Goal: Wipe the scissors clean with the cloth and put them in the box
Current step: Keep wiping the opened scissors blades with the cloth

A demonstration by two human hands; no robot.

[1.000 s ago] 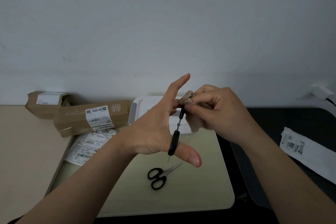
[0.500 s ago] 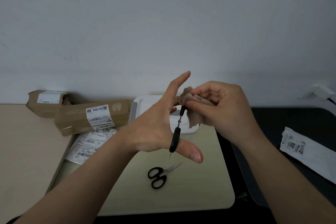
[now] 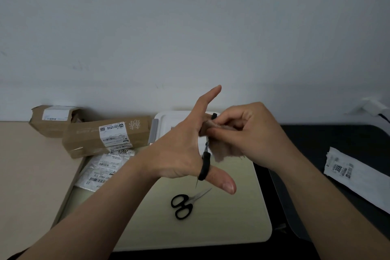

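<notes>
We hold the scissors (image 3: 205, 164) mid-air
Our left hand (image 3: 179, 154) grips them, and our right hand (image 3: 253, 133) pinches the cloth (image 3: 223, 152) round them.

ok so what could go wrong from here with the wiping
The held scissors have a bare tip poking down right beside the thumb of the left hand; a slip could prick it. The right hand pinches the cloth over the metal, so a hard pull might cut through to the fingers.
</notes>
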